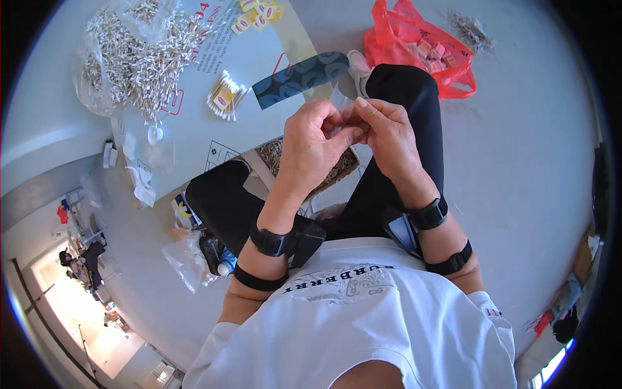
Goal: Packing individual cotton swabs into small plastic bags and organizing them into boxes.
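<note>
A small clear plastic bag (339, 98) is pinched between my two hands, above my knees. My left hand (310, 146) is closed, thumb and fingertips together at the bag's lower edge. My right hand (391, 139) is also closed, its thumb and index finger meeting the left fingertips there. Fingers hide much of the bag. Left of my hands, a bundle of cotton swabs with a yellow card (224, 98) lies on the pale board table (194, 139). Beyond it is a big heap of loose cotton swabs (139, 55), partly in clear plastic.
A dark patterned strip (301, 79) lies across the table edge, and yellow cards (258, 14) lie at its far side. Below my hands stands a cardboard box of swabs (346, 167). A red plastic bag (389, 39) holding small packets sits on the floor.
</note>
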The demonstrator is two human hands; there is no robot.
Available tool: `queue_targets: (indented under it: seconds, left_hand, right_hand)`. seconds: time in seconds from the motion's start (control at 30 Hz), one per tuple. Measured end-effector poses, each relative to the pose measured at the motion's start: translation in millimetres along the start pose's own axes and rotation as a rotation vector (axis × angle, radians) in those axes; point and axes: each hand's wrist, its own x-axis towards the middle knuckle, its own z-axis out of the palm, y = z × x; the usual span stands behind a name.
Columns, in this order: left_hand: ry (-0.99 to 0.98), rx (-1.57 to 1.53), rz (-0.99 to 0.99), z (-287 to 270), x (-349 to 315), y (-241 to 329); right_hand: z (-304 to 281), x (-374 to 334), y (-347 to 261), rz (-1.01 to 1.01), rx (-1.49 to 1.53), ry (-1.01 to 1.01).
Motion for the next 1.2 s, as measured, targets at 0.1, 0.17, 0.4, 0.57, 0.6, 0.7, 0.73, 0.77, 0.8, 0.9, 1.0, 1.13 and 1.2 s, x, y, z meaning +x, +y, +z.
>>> queue_targets:
  seconds: [0.1, 0.17, 0.4, 0.57, 0.6, 0.7, 0.73, 0.77, 0.8, 0.9, 1.0, 1.13, 1.2]
  left_hand:
    - [-0.029, -0.068, -0.064, 1.8, 2.3, -4.7]
    - [-0.023, -0.053, -0.067, 0.8, 5.0, -5.8]
    - [-0.023, -0.022, -0.11, 0.7, 9.0, -7.1]
    - [-0.038, -0.036, -0.128, 4.1, 11.3, -9.1]
    - [-0.041, -0.038, -0.125, 4.7, 11.6, -8.8]
    - [-0.068, -0.111, -0.175, 4.0, 10.9, -15.2]
    - [-0.069, -0.11, -0.176, 3.6, 11.0, -16.7]
    - [-0.06, -0.166, -0.223, 3.1, 11.1, -18.0]
    - [-0.051, -0.223, -0.27, 2.5, 11.3, -18.6]
    - [-0.036, -0.288, -0.261, 0.6, 13.4, -17.9]
    - [-0.06, -0.219, -0.201, 1.9, 14.3, -11.2]
    - [-0.036, -0.141, -0.172, 4.1, 14.2, -6.8]
    - [0.036, -0.068, -0.004, 8.3, 14.2, -14.9]
  right_hand:
    - [-11.0, 2.6, 4.4, -0.024, -0.088, -0.009]
    - [-13.7, 4.7, 5.5, -0.033, -0.109, -0.007]
    - [-14.6, 8.3, 2.4, -0.022, -0.194, -0.019]
    - [-16.9, 11.6, 5.3, -0.051, -0.229, -0.018]
    - [-17.6, 12.2, 5.3, -0.056, -0.23, -0.016]
    - [-17.1, 12.6, 3.5, -0.076, -0.295, -0.03]
    - [-17.1, 12.6, 3.2, -0.075, -0.294, -0.03]
    - [-16.8, 12.5, 3.0, -0.077, -0.305, -0.031]
    - [-16.8, 12.5, 3.0, -0.079, -0.316, -0.032]
    - [-17.6, 12.6, 2.8, -0.036, -0.257, -0.024]
    - [-16.3, 11.5, 1.6, -0.063, -0.322, -0.045]
    - [-20.4, 15.2, 1.5, -0.104, -0.314, -0.069]
    - [-21.5, 16.4, 2.6, -0.067, -0.237, -0.094]
